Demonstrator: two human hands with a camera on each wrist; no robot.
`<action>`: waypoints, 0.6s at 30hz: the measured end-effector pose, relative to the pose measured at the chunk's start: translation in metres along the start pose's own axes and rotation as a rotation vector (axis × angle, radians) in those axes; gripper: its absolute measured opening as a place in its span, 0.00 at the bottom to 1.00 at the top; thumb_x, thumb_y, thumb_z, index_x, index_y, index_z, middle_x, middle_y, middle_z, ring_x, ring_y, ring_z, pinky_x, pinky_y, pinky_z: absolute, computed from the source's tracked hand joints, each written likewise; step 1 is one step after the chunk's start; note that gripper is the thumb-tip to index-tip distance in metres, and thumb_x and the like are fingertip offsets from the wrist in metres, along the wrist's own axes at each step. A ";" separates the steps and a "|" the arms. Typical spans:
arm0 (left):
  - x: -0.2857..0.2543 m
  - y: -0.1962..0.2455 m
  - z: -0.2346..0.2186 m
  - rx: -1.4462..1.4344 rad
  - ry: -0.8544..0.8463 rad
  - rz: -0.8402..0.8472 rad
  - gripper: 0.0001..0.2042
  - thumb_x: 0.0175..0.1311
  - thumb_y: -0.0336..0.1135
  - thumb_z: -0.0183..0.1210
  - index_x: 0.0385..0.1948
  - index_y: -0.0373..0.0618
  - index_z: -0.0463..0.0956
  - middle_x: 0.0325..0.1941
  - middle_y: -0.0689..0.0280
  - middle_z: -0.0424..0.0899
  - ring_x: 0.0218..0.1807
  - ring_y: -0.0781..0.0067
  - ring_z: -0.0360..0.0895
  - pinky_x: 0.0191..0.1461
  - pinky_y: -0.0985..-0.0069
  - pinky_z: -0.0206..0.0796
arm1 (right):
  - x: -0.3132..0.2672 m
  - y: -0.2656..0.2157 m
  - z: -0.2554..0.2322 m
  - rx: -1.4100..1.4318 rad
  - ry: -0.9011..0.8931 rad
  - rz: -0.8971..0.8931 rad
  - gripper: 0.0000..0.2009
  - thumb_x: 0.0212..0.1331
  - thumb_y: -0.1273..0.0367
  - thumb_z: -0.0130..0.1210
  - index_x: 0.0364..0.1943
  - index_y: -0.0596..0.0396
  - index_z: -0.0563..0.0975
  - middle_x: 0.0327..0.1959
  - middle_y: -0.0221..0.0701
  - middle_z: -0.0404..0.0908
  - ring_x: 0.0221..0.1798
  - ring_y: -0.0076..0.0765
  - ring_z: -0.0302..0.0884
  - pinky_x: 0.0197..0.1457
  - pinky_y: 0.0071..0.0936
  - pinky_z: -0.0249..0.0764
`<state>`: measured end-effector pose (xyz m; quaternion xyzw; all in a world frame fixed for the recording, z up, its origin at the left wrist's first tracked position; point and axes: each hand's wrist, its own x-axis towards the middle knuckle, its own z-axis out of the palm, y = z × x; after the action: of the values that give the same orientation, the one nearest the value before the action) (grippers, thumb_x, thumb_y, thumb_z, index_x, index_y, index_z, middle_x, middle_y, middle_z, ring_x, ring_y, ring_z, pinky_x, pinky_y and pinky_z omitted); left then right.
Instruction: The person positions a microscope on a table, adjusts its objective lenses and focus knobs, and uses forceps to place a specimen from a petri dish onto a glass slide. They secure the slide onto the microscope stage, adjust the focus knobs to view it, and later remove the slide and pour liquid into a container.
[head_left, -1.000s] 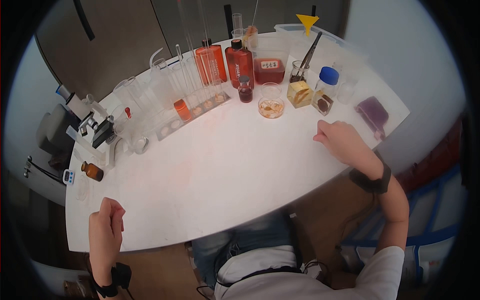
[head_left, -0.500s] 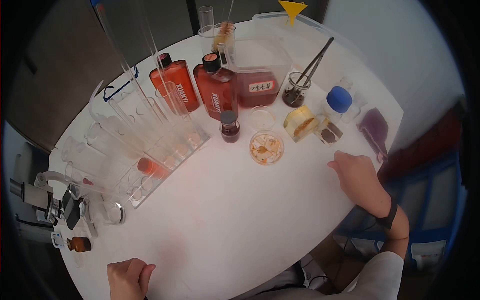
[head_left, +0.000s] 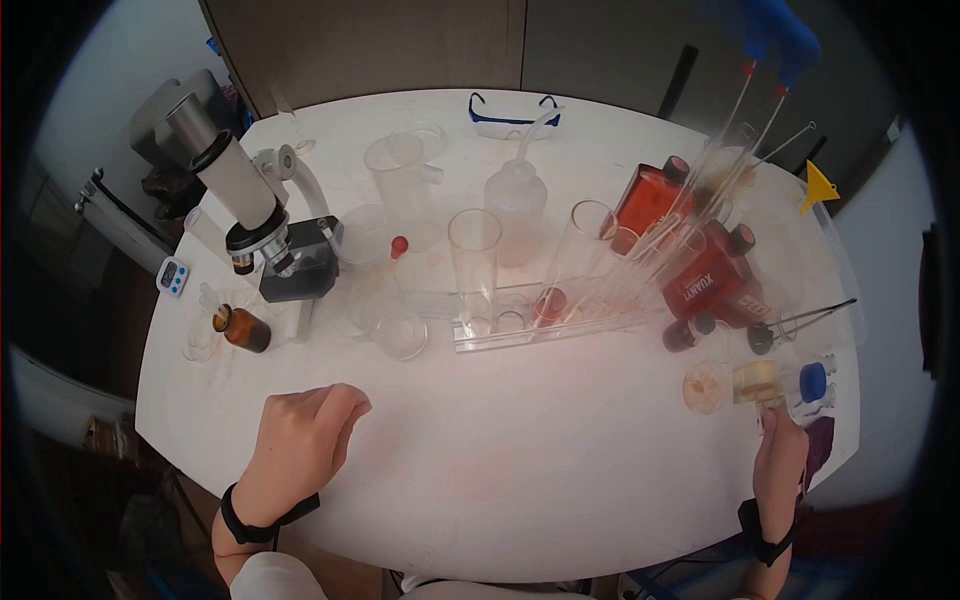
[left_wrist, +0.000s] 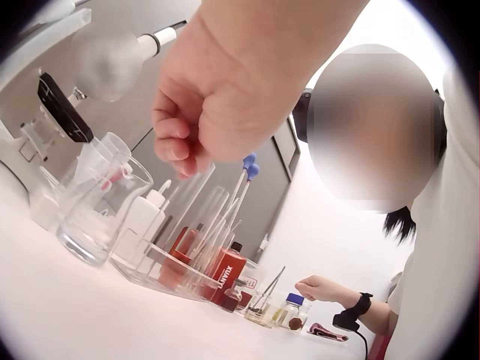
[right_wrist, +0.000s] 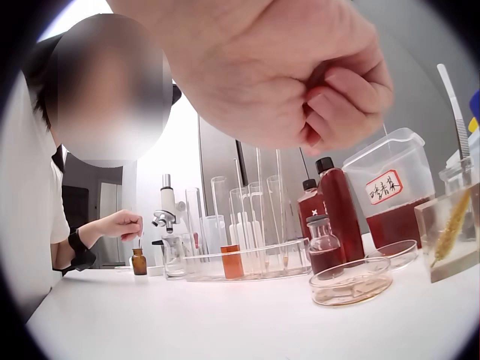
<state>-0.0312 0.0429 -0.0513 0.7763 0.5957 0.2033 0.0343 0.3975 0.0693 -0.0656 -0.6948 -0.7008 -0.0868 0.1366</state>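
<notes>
My left hand (head_left: 305, 440) hovers over the near left of the white table, right of a brown bottle (head_left: 243, 329). Its fingers curl toward the palm around nothing visible, as the left wrist view of the hand (left_wrist: 217, 105) shows. At the right, my right hand (head_left: 780, 460) is beside a clear yellowish block (head_left: 756, 381), a blue-capped jar (head_left: 811, 382) and a purple cloth (head_left: 819, 445). The right wrist view shows that hand (right_wrist: 300, 82) with folded fingers and nothing seen in them, above a petri dish (right_wrist: 351, 282) and the block (right_wrist: 450, 232).
A microscope (head_left: 240, 190) stands at the left, with glass beakers (head_left: 395, 175) to its right. A clear rack (head_left: 550, 335) holds tall tubes mid-table. Beyond are safety glasses (head_left: 515, 125) and a wash bottle (head_left: 516, 205); red bottles (head_left: 700, 278) stand right of the rack.
The head view has swung toward the left side of the table. My left hand has moved from the near left edge to above the tabletop; both hands keep their fingers curled.
</notes>
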 end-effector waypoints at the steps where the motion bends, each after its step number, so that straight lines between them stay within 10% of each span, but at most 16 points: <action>1: -0.004 -0.005 -0.002 0.024 0.030 -0.012 0.04 0.51 0.22 0.56 0.22 0.39 0.69 0.14 0.63 0.71 0.15 0.64 0.70 0.19 0.75 0.59 | 0.001 -0.004 0.000 0.014 0.035 0.025 0.10 0.60 0.71 0.45 0.23 0.62 0.67 0.15 0.48 0.68 0.21 0.57 0.68 0.22 0.43 0.59; 9: 0.009 -0.008 -0.013 -0.090 0.174 -0.022 0.06 0.48 0.23 0.60 0.24 0.40 0.70 0.19 0.62 0.72 0.19 0.62 0.70 0.20 0.74 0.60 | 0.033 -0.036 -0.004 0.098 0.068 -0.052 0.14 0.61 0.69 0.45 0.19 0.63 0.66 0.12 0.47 0.63 0.16 0.54 0.60 0.19 0.38 0.55; 18: 0.074 0.023 -0.008 -0.225 0.556 0.196 0.24 0.46 0.20 0.58 0.49 0.37 0.64 0.42 0.59 0.74 0.40 0.69 0.72 0.38 0.77 0.66 | 0.038 -0.053 0.005 0.139 0.049 -0.193 0.09 0.60 0.70 0.45 0.24 0.60 0.67 0.14 0.45 0.68 0.19 0.55 0.66 0.21 0.40 0.59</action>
<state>0.0024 0.1042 -0.0172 0.7359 0.4785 0.4748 -0.0639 0.3443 0.1058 -0.0546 -0.6106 -0.7652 -0.0674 0.1925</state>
